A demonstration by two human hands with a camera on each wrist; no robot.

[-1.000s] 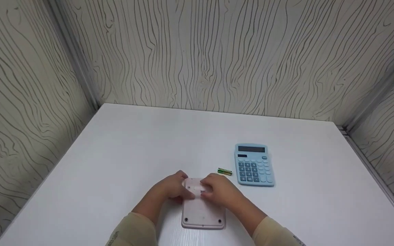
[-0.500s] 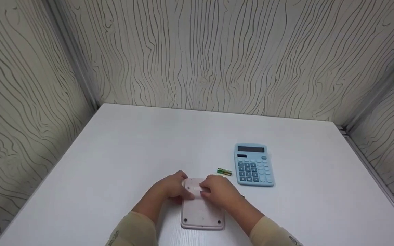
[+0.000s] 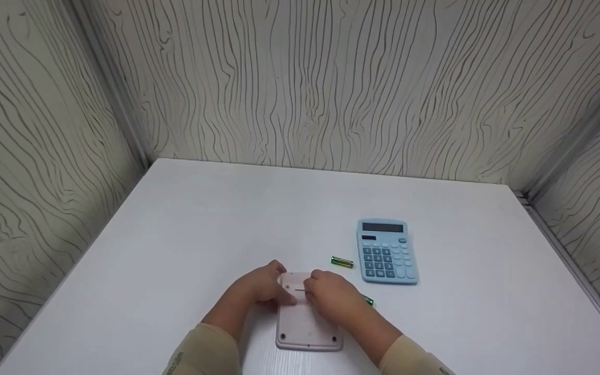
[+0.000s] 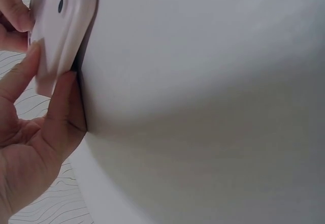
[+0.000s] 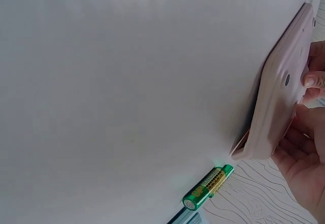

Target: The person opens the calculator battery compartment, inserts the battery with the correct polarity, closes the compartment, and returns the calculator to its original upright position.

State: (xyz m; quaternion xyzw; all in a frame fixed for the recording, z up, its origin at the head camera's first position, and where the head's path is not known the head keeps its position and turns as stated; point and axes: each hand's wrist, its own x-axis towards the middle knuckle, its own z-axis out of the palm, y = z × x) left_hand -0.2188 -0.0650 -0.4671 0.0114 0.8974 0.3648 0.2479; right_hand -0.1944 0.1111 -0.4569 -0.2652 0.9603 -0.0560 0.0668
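Observation:
A pale pink calculator (image 3: 305,323) lies face down on the table, its back with dark round feet facing up. My left hand (image 3: 264,285) grips its upper left edge; in the left wrist view the thumb lies on the back and the fingers (image 4: 63,89) reach under the rim. With curled fingers my right hand (image 3: 334,294) holds the upper part of the calculator's back, beside a short dark slit. What lies between its fingertips is hidden. One green battery (image 3: 342,262) rests beyond the right hand. Another battery (image 3: 367,300) is partly hidden behind the right wrist.
A light blue calculator (image 3: 386,251) lies face up to the right, beyond the batteries. The white table (image 3: 216,219) extends around the hands and ends at patterned wall panels (image 3: 300,88) behind and at both sides.
The right hand's fingertips have drawn closer together, and the dark gap beside them now shows as a thin slit. More of the battery by the right wrist has come into view. The left hand stays put.

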